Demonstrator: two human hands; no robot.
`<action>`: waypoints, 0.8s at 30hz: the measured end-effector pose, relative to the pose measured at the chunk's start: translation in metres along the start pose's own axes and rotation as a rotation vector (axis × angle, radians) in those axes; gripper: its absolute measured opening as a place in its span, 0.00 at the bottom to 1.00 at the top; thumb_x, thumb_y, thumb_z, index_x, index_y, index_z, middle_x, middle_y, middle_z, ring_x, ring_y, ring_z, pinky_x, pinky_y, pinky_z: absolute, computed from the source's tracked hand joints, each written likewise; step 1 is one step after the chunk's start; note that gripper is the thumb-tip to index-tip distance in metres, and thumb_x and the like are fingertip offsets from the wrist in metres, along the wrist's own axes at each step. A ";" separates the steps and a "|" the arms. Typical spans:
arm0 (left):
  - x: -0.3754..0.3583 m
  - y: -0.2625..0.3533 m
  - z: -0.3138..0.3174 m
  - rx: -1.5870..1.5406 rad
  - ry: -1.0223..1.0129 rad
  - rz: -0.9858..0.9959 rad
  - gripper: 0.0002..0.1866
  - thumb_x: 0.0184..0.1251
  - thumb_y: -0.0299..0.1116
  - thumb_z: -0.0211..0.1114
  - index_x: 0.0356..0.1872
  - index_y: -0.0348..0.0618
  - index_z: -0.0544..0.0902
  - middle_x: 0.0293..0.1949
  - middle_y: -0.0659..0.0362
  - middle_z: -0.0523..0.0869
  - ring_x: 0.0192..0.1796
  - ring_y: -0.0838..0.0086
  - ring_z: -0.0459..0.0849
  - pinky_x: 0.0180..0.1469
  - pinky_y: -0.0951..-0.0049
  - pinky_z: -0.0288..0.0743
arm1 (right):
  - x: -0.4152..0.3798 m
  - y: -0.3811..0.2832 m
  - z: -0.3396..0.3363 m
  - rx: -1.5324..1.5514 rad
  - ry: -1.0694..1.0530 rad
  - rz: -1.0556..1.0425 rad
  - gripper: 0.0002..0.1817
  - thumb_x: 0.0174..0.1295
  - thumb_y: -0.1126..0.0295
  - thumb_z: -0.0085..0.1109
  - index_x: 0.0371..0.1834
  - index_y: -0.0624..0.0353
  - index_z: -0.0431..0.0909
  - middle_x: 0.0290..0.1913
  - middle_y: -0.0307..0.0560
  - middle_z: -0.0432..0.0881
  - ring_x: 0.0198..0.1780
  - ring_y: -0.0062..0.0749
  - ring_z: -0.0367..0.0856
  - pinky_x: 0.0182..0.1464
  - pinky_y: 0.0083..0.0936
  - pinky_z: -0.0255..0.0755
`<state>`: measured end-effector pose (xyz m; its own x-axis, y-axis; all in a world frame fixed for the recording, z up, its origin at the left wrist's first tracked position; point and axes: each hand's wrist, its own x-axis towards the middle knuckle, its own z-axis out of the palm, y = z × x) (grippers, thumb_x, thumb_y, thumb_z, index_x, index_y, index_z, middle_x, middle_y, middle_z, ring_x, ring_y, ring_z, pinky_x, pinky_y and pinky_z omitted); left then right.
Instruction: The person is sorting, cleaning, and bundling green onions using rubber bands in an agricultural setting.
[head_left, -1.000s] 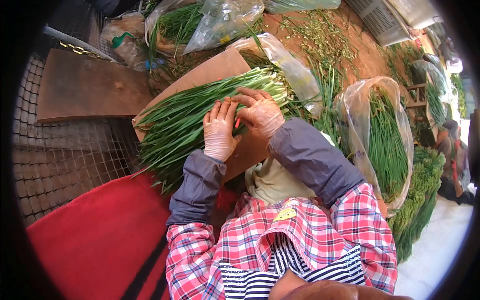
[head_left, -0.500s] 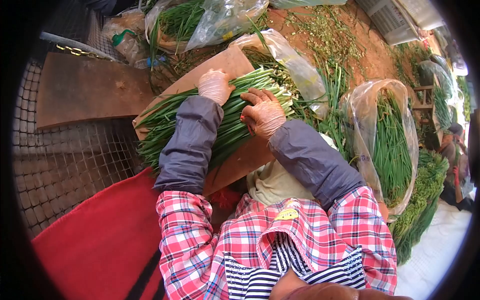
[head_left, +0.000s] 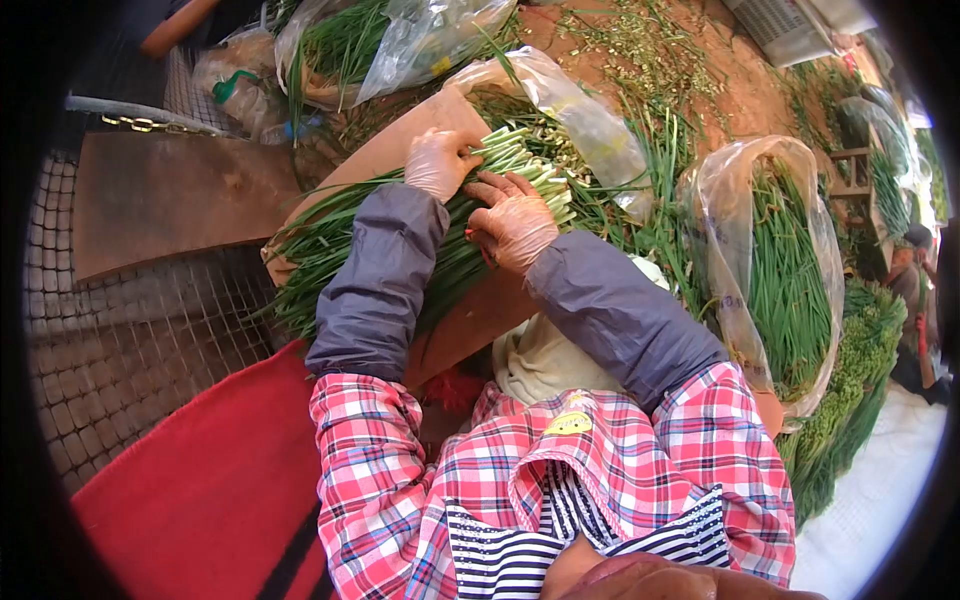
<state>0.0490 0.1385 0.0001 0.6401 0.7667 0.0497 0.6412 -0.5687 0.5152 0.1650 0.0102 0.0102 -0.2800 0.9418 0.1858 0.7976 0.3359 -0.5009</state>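
Observation:
A thick bunch of chives, long green leaves with pale cut-looking ends, lies across a brown board over my lap. My left hand, in a thin clear glove, has its fingers pinched at the pale stem ends on the bunch's far side. Bent over the near side of the stems, the fingers of my gloved right hand rest against the bunch. Something small and red shows beside the right thumb; I cannot make out what it is. The fingertips are partly hidden among the stems.
At right stands a clear plastic bag of chives, beside a heap of green stalks. Another bag of chives is at the back left. A second brown board lies on wire mesh. A person is at far right.
My left hand has shifted slightly right, toward the pale stem ends, and its fingers are now pinched there. The right hand has moved slightly left along the bunch.

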 end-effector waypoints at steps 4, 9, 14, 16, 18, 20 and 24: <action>0.002 -0.026 0.016 0.080 0.336 0.114 0.18 0.52 0.36 0.63 0.46 0.50 0.78 0.32 0.55 0.83 0.42 0.53 0.77 0.48 0.59 0.69 | -0.001 0.004 0.004 0.032 0.015 -0.002 0.09 0.45 0.62 0.60 0.29 0.52 0.80 0.55 0.46 0.73 0.61 0.44 0.64 0.63 0.43 0.51; -0.022 -0.002 0.004 0.331 -0.134 -0.252 0.13 0.58 0.39 0.56 0.43 0.52 0.80 0.38 0.56 0.83 0.45 0.57 0.76 0.46 0.58 0.67 | -0.002 -0.003 -0.006 -0.030 -0.034 0.013 0.08 0.46 0.62 0.59 0.26 0.52 0.81 0.55 0.45 0.73 0.61 0.42 0.64 0.63 0.41 0.52; -0.048 0.011 0.001 0.414 0.111 -0.018 0.10 0.57 0.38 0.56 0.31 0.48 0.83 0.32 0.54 0.81 0.39 0.57 0.78 0.42 0.56 0.68 | -0.009 -0.014 -0.024 -0.091 -0.115 -0.006 0.08 0.42 0.61 0.59 0.23 0.52 0.80 0.58 0.44 0.70 0.64 0.40 0.60 0.63 0.43 0.51; -0.058 0.009 0.015 0.190 0.095 -0.061 0.09 0.57 0.37 0.56 0.31 0.45 0.82 0.32 0.52 0.80 0.39 0.56 0.77 0.42 0.56 0.69 | -0.012 -0.008 -0.024 -0.136 -0.118 -0.057 0.08 0.41 0.62 0.60 0.23 0.53 0.80 0.61 0.44 0.67 0.67 0.41 0.56 0.65 0.45 0.48; -0.066 0.017 0.009 0.021 0.032 -0.144 0.10 0.58 0.35 0.56 0.33 0.41 0.80 0.31 0.49 0.78 0.39 0.53 0.77 0.42 0.58 0.71 | -0.009 -0.005 -0.024 -0.184 -0.180 -0.104 0.09 0.43 0.61 0.60 0.24 0.51 0.80 0.64 0.45 0.63 0.70 0.43 0.49 0.68 0.46 0.41; -0.071 0.022 0.006 0.030 0.031 -0.157 0.09 0.59 0.35 0.56 0.33 0.40 0.80 0.31 0.49 0.77 0.39 0.52 0.77 0.40 0.58 0.71 | -0.003 -0.004 -0.027 -0.157 -0.246 -0.120 0.08 0.45 0.60 0.60 0.26 0.49 0.81 0.64 0.44 0.63 0.70 0.43 0.49 0.68 0.46 0.41; -0.080 0.025 0.013 -0.032 0.102 -0.156 0.09 0.59 0.32 0.56 0.39 0.41 0.78 0.34 0.48 0.78 0.39 0.52 0.77 0.40 0.58 0.72 | 0.004 0.007 -0.023 -0.126 -0.393 -0.070 0.06 0.47 0.62 0.60 0.28 0.46 0.80 0.63 0.46 0.64 0.66 0.44 0.57 0.66 0.45 0.48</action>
<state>0.0199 0.0589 -0.0023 0.4868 0.8719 0.0526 0.7145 -0.4322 0.5502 0.1820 0.0163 0.0265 -0.4990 0.8564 -0.1329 0.8218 0.4188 -0.3864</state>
